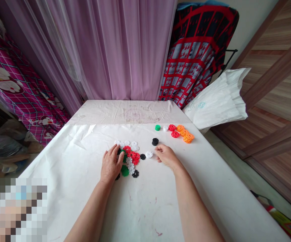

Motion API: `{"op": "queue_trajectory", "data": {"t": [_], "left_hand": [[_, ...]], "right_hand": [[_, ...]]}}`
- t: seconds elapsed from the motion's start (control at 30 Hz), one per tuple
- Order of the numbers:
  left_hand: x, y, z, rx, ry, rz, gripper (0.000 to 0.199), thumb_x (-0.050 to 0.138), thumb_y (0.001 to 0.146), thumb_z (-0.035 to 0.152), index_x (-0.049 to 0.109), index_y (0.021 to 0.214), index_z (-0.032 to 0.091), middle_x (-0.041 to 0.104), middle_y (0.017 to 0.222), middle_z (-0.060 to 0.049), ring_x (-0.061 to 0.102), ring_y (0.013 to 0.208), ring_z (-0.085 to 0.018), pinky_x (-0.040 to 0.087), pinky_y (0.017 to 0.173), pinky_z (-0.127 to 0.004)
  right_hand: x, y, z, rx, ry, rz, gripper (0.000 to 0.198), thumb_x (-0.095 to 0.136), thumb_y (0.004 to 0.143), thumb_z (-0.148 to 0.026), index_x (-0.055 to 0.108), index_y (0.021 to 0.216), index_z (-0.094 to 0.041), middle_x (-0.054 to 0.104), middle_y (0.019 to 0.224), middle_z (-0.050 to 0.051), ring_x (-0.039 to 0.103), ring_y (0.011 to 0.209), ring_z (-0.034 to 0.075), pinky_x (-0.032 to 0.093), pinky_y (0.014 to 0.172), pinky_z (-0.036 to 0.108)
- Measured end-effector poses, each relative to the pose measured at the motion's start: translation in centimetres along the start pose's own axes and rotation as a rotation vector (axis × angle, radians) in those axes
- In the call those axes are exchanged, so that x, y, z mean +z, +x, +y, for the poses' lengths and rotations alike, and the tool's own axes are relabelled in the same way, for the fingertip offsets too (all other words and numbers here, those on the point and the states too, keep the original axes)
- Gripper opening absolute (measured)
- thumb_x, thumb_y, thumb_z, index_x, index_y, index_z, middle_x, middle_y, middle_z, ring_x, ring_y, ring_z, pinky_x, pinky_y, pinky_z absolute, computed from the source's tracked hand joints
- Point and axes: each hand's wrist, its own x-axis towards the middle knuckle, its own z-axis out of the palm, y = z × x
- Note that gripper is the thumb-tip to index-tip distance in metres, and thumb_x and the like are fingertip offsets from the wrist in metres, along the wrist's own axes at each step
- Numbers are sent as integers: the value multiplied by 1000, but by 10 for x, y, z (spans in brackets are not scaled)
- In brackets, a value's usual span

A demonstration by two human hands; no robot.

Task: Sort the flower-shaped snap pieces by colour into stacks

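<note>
My left hand (112,163) rests on the left side of a loose pile of flower-shaped plastic discs, its fingers spread over them. Red discs (135,157), white discs (129,162), a green disc (125,170) and a black disc (135,173) show in this pile; some lie hidden under my fingers. My right hand (167,156) is just right of a white disc stack (149,154), its fingers loosely bent and slightly apart, with nothing visible in them. Between that stack and the pile sits a small black disc (142,156). A black stack (155,141) stands above my right fingers.
Farther back right are a green stack (157,127), a white stack (165,128), red stacks (175,134) and orange stacks (188,137). A white cloth covers the table (145,201). A white bag (218,99) leans at the right edge; a purple curtain (132,50) hangs behind.
</note>
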Motion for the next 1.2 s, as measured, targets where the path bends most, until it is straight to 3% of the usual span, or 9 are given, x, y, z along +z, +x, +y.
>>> {"op": "queue_trajectory", "data": {"t": [0.13,0.3,0.47,0.6,0.67,0.77,0.87,1.07,1.2], "left_hand": [[0,0,0,5,-3,7,46,40,96,44,57,132,21,58,143,-11,52,132,-25,32,117,-48],[2,0,-2,22,-29,42,45,42,95,43,58,131,21,59,141,-11,54,131,-25,34,115,-50],[2,0,-4,30,-39,48,45,42,95,43,58,131,20,59,140,-13,54,131,-26,34,115,-51],[1,0,-3,30,-40,34,46,43,95,43,58,131,18,59,141,-13,54,131,-27,34,115,-52],[1,0,-3,30,-43,39,46,43,95,43,58,131,19,59,141,-13,54,131,-27,34,115,-52],[2,0,-2,31,-50,49,44,45,94,42,59,130,20,59,140,-13,54,131,-27,34,114,-53],[3,0,-3,27,-72,53,45,46,94,42,60,129,19,60,140,-14,55,130,-28,34,115,-54],[4,2,-8,-28,-246,122,39,42,94,35,64,123,22,63,136,-10,57,127,-24,40,113,-49],[2,4,-15,-133,-433,234,37,42,93,28,64,122,22,63,136,-7,57,128,-20,42,113,-41]], "right_hand": [[-10,-6,3,57,-259,-191,11,57,76,-16,65,82,-20,70,75,-1,63,59,10,42,50,18],[-5,-11,-1,8,-326,-419,16,51,79,-14,67,76,-16,70,78,1,58,52,8,42,53,20],[1,-7,-2,-7,-293,-353,17,49,84,-15,66,85,-17,69,81,0,54,52,7,40,56,20],[-5,-10,-4,-16,-339,-348,10,55,81,-19,64,77,-17,68,75,-1,56,54,9,40,57,22],[-7,-15,-8,-42,-414,-247,8,62,79,-26,64,80,-19,68,76,-1,61,63,12,42,61,23],[-1,-18,-13,-118,-497,0,34,71,74,-38,64,103,-21,70,99,4,65,89,19,45,75,27],[14,-17,-13,-226,-570,99,56,74,73,-39,58,123,-20,64,120,11,63,105,23,45,85,30],[34,-14,-14,-219,-702,105,25,59,86,-30,66,108,-21,67,110,10,65,96,23,44,77,30],[31,-16,-17,-190,-708,101,28,59,86,-29,65,113,-22,66,113,10,65,98,24,44,76,31]]}}
